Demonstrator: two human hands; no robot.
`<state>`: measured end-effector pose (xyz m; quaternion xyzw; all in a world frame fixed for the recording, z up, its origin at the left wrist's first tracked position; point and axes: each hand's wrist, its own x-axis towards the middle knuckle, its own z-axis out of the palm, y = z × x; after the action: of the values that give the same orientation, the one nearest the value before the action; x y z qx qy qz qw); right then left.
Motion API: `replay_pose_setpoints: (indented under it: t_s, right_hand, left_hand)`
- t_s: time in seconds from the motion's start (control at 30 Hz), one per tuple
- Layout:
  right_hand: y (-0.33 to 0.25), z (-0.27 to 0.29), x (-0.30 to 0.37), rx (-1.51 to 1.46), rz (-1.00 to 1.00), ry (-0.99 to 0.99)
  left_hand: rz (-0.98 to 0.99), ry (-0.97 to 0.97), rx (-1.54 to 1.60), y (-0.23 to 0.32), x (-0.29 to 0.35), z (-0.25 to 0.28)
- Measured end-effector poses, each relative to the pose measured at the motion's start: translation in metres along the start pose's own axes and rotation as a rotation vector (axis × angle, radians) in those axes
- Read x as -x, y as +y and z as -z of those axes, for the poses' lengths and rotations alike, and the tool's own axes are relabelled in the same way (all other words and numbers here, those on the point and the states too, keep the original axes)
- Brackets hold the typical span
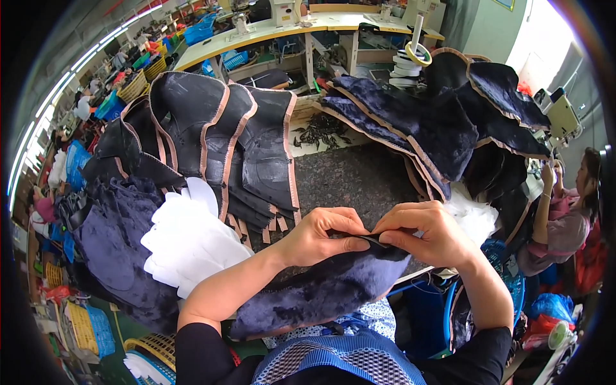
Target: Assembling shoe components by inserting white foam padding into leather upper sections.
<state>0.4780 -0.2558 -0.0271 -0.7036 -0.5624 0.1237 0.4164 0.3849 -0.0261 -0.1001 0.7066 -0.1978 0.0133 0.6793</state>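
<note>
Close together in front of me, my left hand (326, 237) and my right hand (425, 234) pinch the upper edge of a dark fur-lined piece (324, 296), which looks like a boot upper. Its navy fluffy side hangs down toward my lap. Both thumbs press on the edge, and the fingertips nearly meet. To the left, several black pieces with tan edging (221, 122) lie fanned over one another. White cut sheets (186, 234) rest in a stack beside my left forearm, partly on a heap of navy fur (119, 237).
Another pile of fur-lined pieces (410, 122) lies at the far right of the dark worktop (340, 176). White material (471, 212) sits beyond my right wrist. A blue basket (521, 282) stands below on the right, near a seated person (564, 224). A long bench (256, 35) crosses the back.
</note>
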Motion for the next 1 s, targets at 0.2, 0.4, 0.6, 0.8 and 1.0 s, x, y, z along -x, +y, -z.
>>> replay_pose_setpoints:
  t_s: [0.2,0.4,0.6,0.8,1.0]
  right_hand:
    - [0.005,0.002,0.002,-0.393,-0.286,-0.156]
    - [0.014,-0.002,0.012,-0.626,-0.455,-0.069]
    - [0.01,-0.008,0.006,-0.609,-0.447,-0.013]
    - [0.005,-0.017,-0.004,0.183,0.099,0.033]
    - [0.015,-0.027,-0.01,0.096,0.001,0.068]
  left_hand:
    - [0.072,-0.201,0.127,0.001,0.002,0.006]
    - [-0.165,-0.025,-0.304,0.03,-0.004,-0.011]
    - [-0.355,0.007,-0.45,0.02,-0.001,-0.003]
    - [-0.235,0.091,-0.182,0.004,0.001,-0.001]
    - [0.041,-0.02,-0.459,0.007,-0.003,0.003]
